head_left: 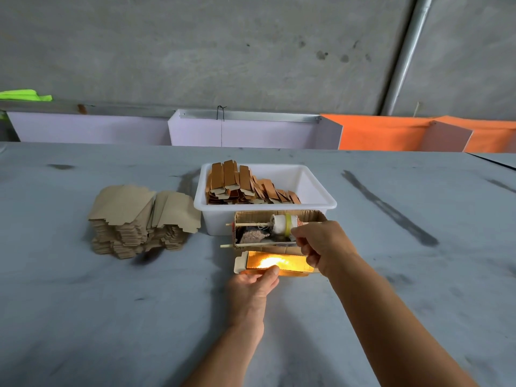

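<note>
Both my hands on the gold carton, flat on the table.

My left hand pinches the near edge of the gold carton, thumb pressed on top. My right hand sits at the carton's right end, fingers curled tight, fingertips up by the white spool; I cannot tell whether they grip anything. The spool hangs in a cardboard holder just beyond the carton. Behind it stands a white tub of brown sleeves; a pile of flat blanks lies beyond my left hand, to its left.
</note>
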The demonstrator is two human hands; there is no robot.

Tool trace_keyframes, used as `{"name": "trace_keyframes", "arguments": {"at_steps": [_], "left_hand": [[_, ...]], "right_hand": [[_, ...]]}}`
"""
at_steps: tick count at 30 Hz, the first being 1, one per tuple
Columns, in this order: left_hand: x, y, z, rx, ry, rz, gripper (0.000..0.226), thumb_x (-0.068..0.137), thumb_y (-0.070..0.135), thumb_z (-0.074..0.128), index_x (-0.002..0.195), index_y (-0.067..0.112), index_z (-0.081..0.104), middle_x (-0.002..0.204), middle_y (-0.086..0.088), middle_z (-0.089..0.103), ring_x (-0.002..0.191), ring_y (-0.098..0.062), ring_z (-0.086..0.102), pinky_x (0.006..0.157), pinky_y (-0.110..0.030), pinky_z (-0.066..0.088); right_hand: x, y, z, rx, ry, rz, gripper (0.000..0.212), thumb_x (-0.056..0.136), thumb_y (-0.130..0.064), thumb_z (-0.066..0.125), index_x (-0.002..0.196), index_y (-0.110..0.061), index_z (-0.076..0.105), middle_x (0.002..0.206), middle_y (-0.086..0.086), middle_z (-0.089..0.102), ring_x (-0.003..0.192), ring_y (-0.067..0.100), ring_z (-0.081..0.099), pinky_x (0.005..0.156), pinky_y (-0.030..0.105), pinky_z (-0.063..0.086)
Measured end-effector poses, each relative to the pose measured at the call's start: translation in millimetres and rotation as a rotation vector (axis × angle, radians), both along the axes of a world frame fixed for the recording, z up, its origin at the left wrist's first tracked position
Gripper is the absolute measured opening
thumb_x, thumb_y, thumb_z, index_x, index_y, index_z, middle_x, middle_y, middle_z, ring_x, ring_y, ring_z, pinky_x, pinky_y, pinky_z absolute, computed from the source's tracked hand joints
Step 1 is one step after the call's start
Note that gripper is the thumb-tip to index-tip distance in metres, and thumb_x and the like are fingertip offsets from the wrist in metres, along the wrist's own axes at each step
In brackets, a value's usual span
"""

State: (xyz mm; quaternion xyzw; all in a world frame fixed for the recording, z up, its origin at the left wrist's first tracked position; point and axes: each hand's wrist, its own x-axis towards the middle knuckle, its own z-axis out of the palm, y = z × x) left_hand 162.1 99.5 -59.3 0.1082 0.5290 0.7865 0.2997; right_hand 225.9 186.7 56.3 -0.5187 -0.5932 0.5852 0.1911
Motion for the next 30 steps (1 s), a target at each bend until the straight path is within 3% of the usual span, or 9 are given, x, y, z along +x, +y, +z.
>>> {"name": "trace_keyframes", "arguments": {"at_steps": [10,16,24,30], "left_hand": [[-2,2,-2,-0.083,-0.002,-0.006,0.015,0.072,0.009,0.078,0.081,0.006,0.066,0.070,0.004,0.074,0.068,-0.014,0.072,0.087,-0.039,0.052],[-1,2,-2,-0.096,0.002,-0.007,0.016,0.072,0.012,0.078,0.082,0.009,0.066,0.073,0.005,0.074,0.071,-0.014,0.072,0.094,-0.044,0.050],[-1,2,-1,-0.120,-0.009,0.007,0.028,0.072,0.014,0.079,0.093,0.003,0.065,0.089,-0.006,0.073,0.077,-0.017,0.072,0.097,-0.046,0.048],[1,0,1,-0.124,0.001,-0.017,0.015,0.075,0.016,0.077,0.084,0.012,0.066,0.079,0.003,0.074,0.076,-0.013,0.071,0.094,-0.041,0.048]], "right_hand": [[14,-14,-16,-0.057,0.117,-0.060,0.014,0.084,-0.005,0.062,0.071,-0.006,0.056,0.058,0.005,0.041,0.047,0.010,0.033,0.043,0.021,0.027],[16,-20,-20,-0.044,0.135,-0.075,0.017,0.086,-0.007,0.062,0.070,-0.006,0.057,0.058,0.006,0.042,0.046,0.010,0.034,0.039,0.018,0.027],[20,-29,-24,-0.014,0.138,-0.086,0.024,0.088,-0.012,0.062,0.066,-0.005,0.058,0.061,0.008,0.042,0.051,0.012,0.036,0.043,0.021,0.029],[22,-31,-33,-0.024,0.112,-0.079,0.024,0.091,-0.013,0.059,0.069,-0.003,0.057,0.059,0.007,0.040,0.051,0.013,0.033,0.042,0.020,0.028]]}}
